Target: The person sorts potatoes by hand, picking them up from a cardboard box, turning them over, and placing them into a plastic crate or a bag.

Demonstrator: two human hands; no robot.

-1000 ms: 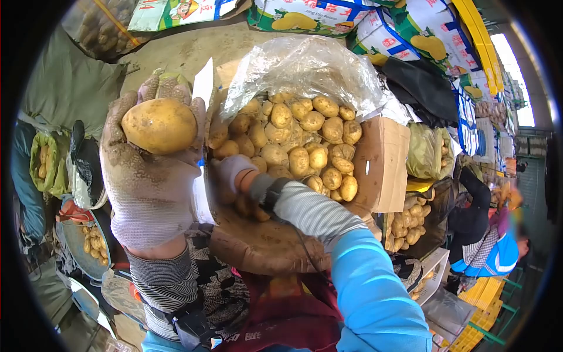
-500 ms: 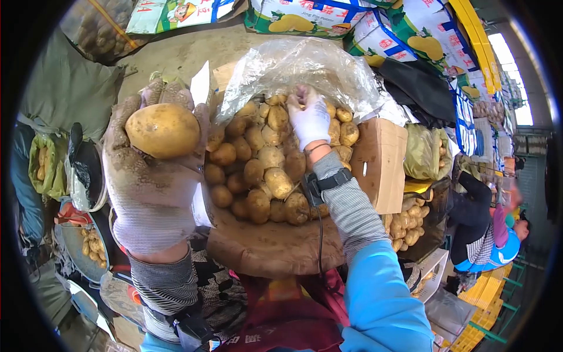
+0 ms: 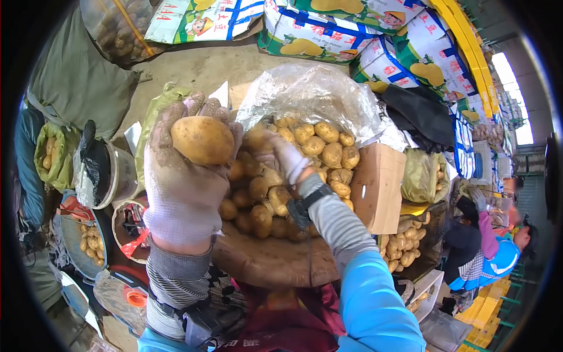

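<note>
Indoors, with cartons (image 3: pixel 431 53) edging dusty floor (image 3: pixel 205 63), left hand (image 3: pixel 183 188) cradles a potato (image 3: pixel 203 140); right hand's (image 3: pixel 284 155) grip is unclear.

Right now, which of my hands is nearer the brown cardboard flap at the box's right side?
Right. Your right hand is at the potatoes, left of the cardboard flap; your left hand, holding one potato, is farther left.

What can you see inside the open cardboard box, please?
The cardboard box holds loose potatoes, with clear plastic sheeting at its far side. The right hand covers some potatoes, and whatever lies beneath the top layer is hidden.
</note>
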